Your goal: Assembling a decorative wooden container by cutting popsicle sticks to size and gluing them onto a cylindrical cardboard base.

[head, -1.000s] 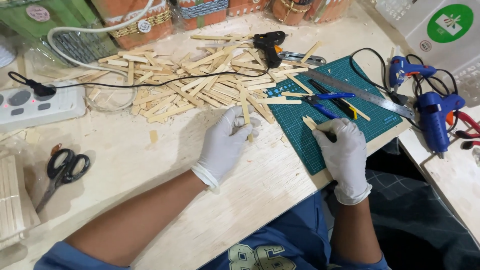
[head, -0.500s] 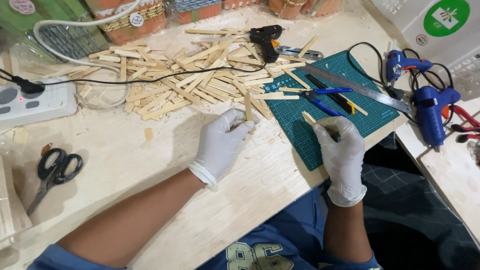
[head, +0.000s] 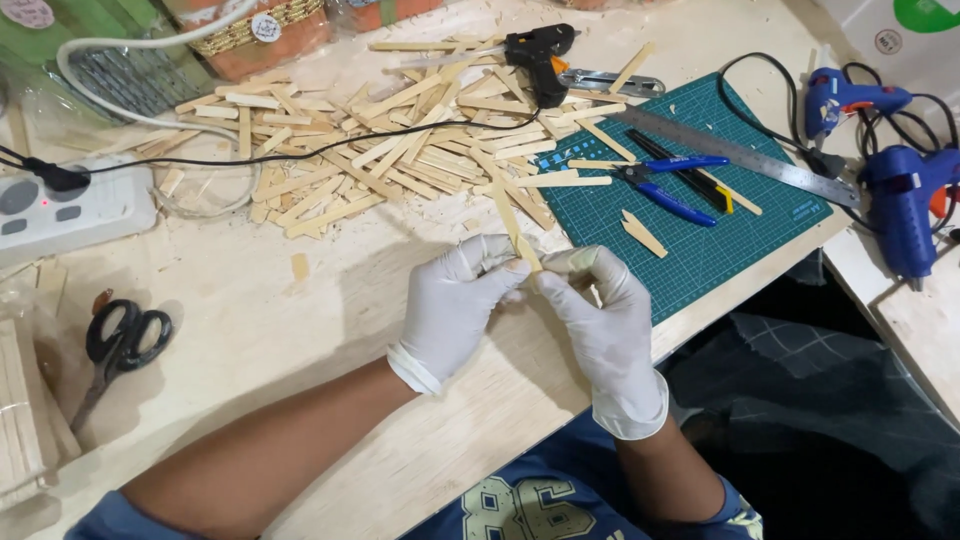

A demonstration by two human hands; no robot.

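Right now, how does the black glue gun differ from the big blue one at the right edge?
The black glue gun lies on the pale tabletop among the wooden sticks; the big blue glue gun lies on a separate surface right of the green cutting mat. The black one looks smaller and slimmer, the blue one bulkier. Both have a black cord attached.

left hand (head: 452,305): gloved, fingers pinched | right hand (head: 600,320): gloved, fingertips meeting left's | forearms bare

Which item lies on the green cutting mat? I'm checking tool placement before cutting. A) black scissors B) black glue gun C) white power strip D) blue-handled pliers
D: the blue-handled pliers rest on the green cutting mat, beside the steel ruler.
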